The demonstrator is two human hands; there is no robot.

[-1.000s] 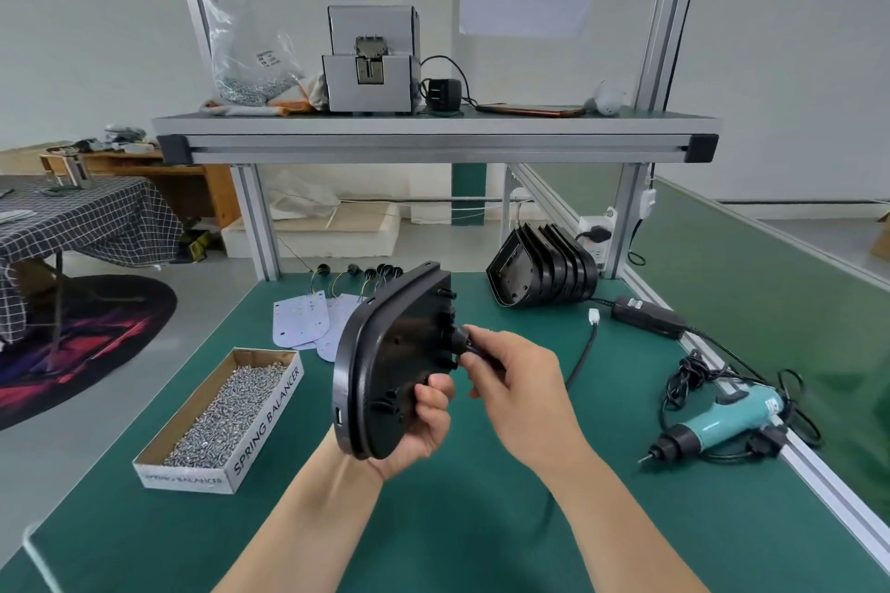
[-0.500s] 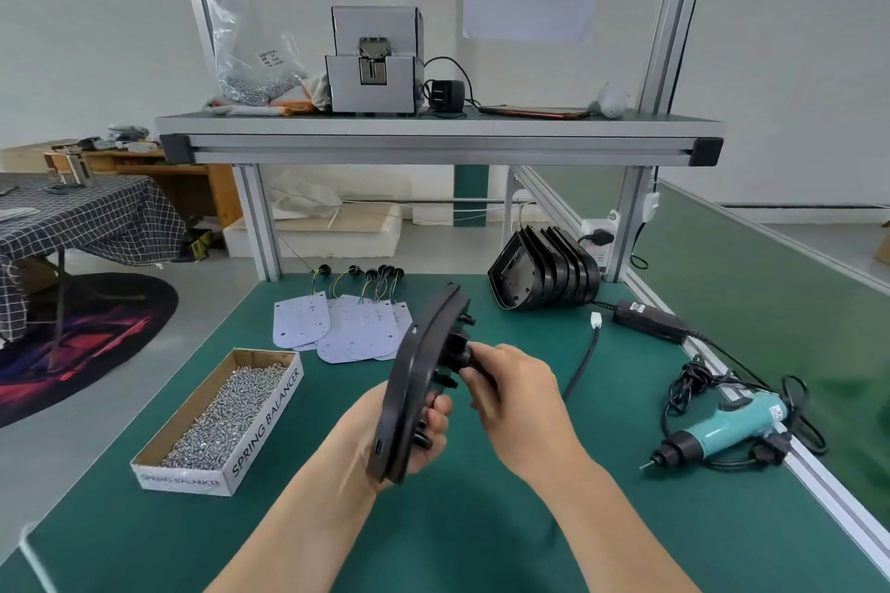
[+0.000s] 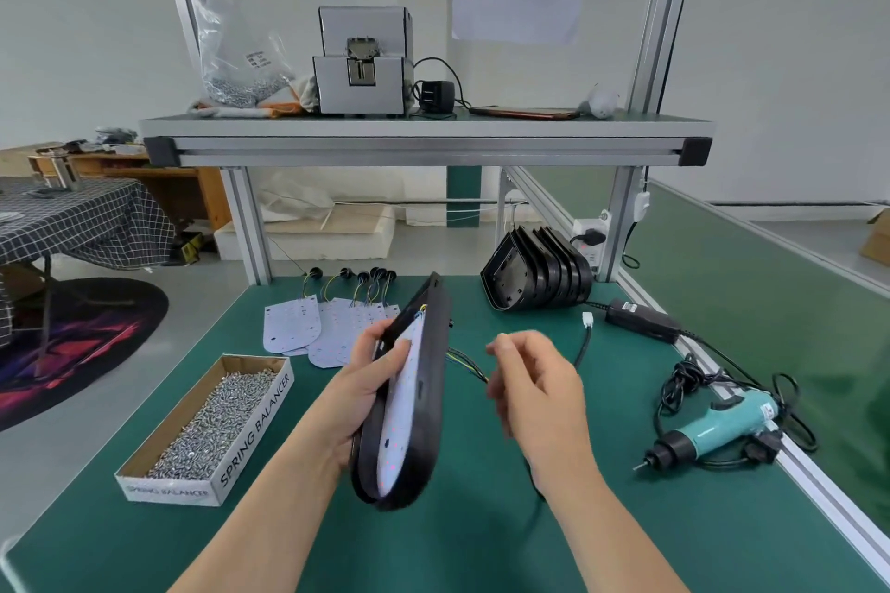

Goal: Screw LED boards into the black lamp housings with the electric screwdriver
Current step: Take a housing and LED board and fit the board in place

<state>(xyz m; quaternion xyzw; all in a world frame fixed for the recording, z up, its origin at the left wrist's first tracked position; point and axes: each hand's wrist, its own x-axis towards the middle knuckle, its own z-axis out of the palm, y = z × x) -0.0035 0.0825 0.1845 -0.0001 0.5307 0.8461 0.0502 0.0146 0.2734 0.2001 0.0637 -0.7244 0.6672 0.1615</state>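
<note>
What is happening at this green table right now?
A person's left hand holds a black lamp housing up on its edge over the green table, with a white LED board lying inside it. The blurred right hand is at the thin wires coming from behind the housing; a grip cannot be confirmed. The teal electric screwdriver lies untouched at the right, the cardboard box of silver screws at the left.
</note>
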